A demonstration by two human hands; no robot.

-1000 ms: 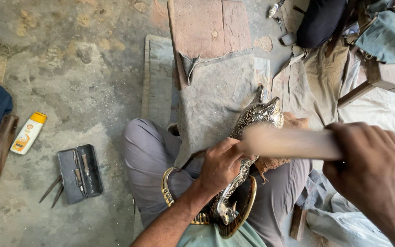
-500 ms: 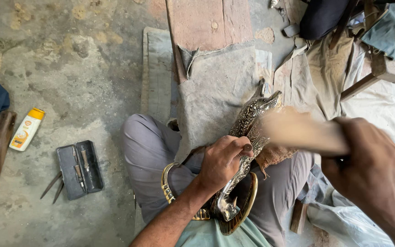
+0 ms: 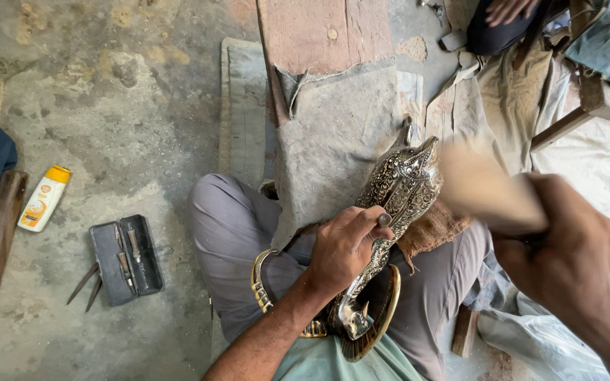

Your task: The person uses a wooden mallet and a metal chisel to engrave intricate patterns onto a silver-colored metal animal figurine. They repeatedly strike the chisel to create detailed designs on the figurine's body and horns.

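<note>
1. A white bottle with a yellow cap (image 3: 44, 199) lies on the concrete floor (image 3: 128, 106) near its left edge.
2. Just right of it sits an open dark tool case (image 3: 126, 259).
3. The left hand (image 3: 347, 247) has its fingers wrapped around a thin punch (image 3: 383, 220) set against the ornate metal figure (image 3: 393, 204) lying across the lap.
4. The right hand (image 3: 566, 257) has its fingers clenched on a blurred wooden mallet (image 3: 485, 190).
</note>
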